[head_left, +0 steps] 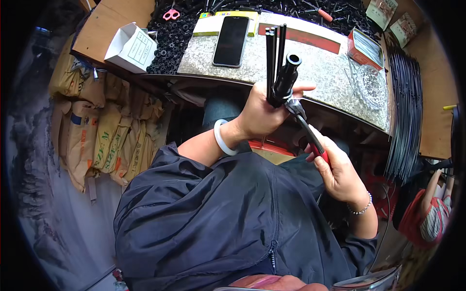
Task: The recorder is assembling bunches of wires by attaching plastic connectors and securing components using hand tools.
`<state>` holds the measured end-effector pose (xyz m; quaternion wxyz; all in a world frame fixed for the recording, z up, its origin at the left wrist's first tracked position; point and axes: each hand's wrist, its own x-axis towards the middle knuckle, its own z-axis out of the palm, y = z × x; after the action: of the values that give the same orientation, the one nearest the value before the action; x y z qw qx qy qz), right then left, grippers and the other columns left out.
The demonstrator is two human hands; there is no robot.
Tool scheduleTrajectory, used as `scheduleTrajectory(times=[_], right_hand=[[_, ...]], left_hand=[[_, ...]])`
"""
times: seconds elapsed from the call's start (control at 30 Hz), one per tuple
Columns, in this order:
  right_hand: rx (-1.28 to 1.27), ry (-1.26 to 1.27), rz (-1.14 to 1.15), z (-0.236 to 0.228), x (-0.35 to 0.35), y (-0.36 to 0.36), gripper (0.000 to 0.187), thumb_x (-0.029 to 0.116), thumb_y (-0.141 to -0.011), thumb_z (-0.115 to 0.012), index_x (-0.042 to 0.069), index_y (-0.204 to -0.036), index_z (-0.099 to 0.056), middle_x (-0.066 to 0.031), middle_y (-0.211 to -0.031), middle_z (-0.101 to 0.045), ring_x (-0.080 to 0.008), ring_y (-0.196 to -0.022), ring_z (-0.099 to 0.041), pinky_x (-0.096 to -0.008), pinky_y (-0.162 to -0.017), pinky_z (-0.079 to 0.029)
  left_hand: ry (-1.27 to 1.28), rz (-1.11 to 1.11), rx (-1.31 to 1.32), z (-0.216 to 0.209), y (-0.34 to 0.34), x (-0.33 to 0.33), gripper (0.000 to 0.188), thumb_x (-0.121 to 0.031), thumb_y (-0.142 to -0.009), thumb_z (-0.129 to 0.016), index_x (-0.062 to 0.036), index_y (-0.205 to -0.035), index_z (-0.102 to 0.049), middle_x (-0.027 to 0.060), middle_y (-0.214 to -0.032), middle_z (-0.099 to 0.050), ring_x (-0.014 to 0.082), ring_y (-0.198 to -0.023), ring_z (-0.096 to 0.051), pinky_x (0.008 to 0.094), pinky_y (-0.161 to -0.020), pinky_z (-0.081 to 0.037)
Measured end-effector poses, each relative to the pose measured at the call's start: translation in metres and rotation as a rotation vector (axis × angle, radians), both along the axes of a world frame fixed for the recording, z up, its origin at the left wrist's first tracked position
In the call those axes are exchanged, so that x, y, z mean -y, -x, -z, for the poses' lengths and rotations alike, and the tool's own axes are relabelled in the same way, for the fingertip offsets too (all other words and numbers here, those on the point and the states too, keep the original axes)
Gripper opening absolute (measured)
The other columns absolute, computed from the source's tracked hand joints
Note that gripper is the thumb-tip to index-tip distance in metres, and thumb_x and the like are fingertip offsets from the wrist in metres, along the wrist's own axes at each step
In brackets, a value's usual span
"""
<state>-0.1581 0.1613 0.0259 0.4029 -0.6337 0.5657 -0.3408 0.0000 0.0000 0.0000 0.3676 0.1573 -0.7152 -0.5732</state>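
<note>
My left hand [262, 114] is closed round a black tube [286, 77] with a round open end, tilted upward over the near edge of the worktop. Several thin black rods [271, 58] rise beside the tube from the same grip. In my right hand [337, 172] is a pair of pliers [310, 136] with dark and red handles. Their metal head is at the lower end of the tube, beside my left fingers. Whether the jaws grip a part there I cannot tell, as the fingers hide some of it.
On the worktop [320, 72] lie a phone [231, 41], a white carton [138, 48], a red box of thin wires [365, 53] and a clear dish of small pieces [370, 89]. Long black rods [407, 106] hang at right. Paper sacks [102, 136] stand left; another person [432, 213] sits right.
</note>
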Motion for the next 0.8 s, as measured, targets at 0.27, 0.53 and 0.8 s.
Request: scheduleTrajectory(times=[0.27,0.53,0.8], right_hand=[[-0.025,-0.264,0.084,-0.024,-0.003,0.013,0.021,0.019,-0.096,-0.048,-0.001,-0.1,-0.052,-0.0034,-0.057,-0.044,-0.0115,-0.049,-0.041,-0.0266,-0.049,-0.038],[-0.308,-0.014,0.255,-0.039,0.005,0.012,0.017,0.01,-0.088,-0.059,0.003,-0.097,-0.046,-0.0091,-0.07,-0.049,-0.0161,-0.057,-0.045,-0.0264,-0.056,-0.039],[0.044,0.32,0.359,0.006,0.007,0.008,0.006,0.005,-0.084,-0.063,0.0,-0.085,-0.059,-0.0027,-0.093,-0.045,-0.0079,-0.076,-0.042,-0.0189,-0.068,-0.034]], left_hand=[[0.195,0.012,-0.055,0.003,0.007,0.001,0.038,0.009,-0.074,-0.054,-0.0043,-0.107,-0.066,0.0053,-0.072,-0.062,0.0094,-0.065,-0.057,0.0242,-0.064,-0.047],[-0.026,0.061,0.019,-0.008,0.008,0.007,0.03,0.007,-0.082,-0.053,-0.0046,-0.107,-0.066,0.0065,-0.079,-0.068,0.0063,-0.06,-0.055,0.0223,-0.057,-0.046],[-0.019,-0.041,-0.098,-0.015,0.014,0.007,0.028,-0.014,-0.092,-0.057,0.0038,-0.113,-0.061,-0.0069,-0.051,-0.044,0.0004,-0.045,-0.036,0.0175,-0.045,-0.035]])
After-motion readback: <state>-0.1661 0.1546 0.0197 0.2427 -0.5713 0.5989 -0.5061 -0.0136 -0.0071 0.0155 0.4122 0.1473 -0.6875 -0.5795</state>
